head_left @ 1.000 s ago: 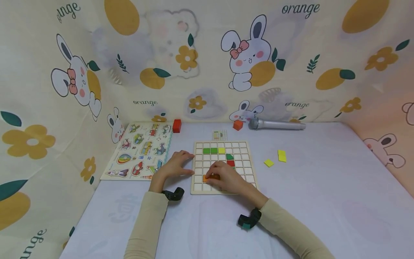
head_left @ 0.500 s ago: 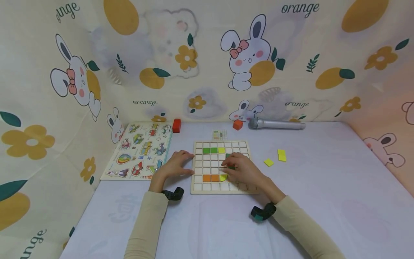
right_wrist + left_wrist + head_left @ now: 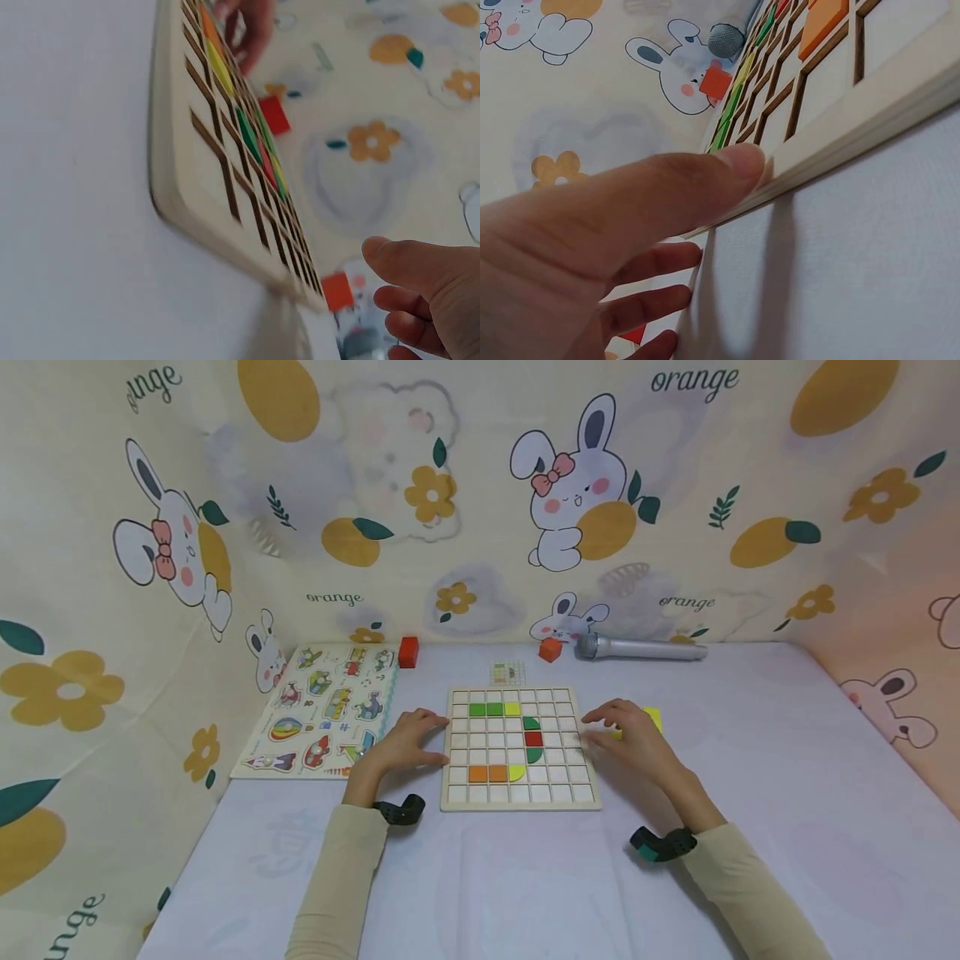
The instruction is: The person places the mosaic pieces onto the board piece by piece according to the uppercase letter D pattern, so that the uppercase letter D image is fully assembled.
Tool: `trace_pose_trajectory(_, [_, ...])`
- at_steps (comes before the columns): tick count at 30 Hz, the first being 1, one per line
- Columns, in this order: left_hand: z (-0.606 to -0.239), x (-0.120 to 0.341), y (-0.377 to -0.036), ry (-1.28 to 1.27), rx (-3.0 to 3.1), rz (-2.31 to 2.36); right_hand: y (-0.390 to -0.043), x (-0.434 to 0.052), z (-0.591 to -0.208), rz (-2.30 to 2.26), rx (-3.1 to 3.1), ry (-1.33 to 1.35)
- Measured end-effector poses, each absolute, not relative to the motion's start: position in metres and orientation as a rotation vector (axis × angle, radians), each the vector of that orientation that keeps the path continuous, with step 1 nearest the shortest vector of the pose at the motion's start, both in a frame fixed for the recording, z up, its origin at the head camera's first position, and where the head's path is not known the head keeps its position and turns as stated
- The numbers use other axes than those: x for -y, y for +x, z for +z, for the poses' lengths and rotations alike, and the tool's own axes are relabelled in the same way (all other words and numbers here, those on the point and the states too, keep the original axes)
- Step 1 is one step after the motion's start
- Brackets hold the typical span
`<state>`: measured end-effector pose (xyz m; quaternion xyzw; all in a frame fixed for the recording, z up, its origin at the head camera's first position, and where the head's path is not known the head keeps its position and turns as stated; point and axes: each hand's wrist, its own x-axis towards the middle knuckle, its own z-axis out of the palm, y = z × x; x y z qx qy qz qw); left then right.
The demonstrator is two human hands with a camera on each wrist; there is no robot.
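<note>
A wooden grid board (image 3: 521,807) lies in the middle of the table. In its squares sit two green tiles (image 3: 486,710) beside a yellow tile (image 3: 512,709), a red tile (image 3: 533,739) between two green rounded tiles (image 3: 534,756), and two orange tiles (image 3: 488,773) beside a yellow rounded tile (image 3: 516,772). My left hand (image 3: 408,741) touches the board's left edge with thumb and fingertips, fingers loosely extended. Just past the right edge, my right hand (image 3: 636,742) has nothing between its relaxed fingers. It partly covers loose yellow tiles (image 3: 655,716) on the table.
A picture board (image 3: 337,702) lies at the left. Along the back are a red block (image 3: 408,652), an orange-red block (image 3: 551,650) and a grey microphone (image 3: 645,648). A small pattern card (image 3: 507,672) lies behind the grid board.
My right hand has left an orange tile in the lower row and moved right, off the board to the loose yellow tiles. My left hand stays at the board's left edge.
</note>
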<state>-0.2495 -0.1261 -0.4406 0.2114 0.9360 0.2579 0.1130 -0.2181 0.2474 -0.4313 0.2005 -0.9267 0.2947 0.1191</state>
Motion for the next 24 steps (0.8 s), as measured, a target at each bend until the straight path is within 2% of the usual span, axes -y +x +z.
trace_pose_trajectory(9, [-0.439, 0.127, -0.249, 0.656, -2.748, 0.735, -0.223, -0.275, -0.438, 0.783, 2.676, 0.538])
trace_pose_trajectory(24, [-0.438, 0.126, -0.248, 0.640, -2.740, 0.746, -0.222, -0.287, -0.441, 0.681, 3.013, 0.269])
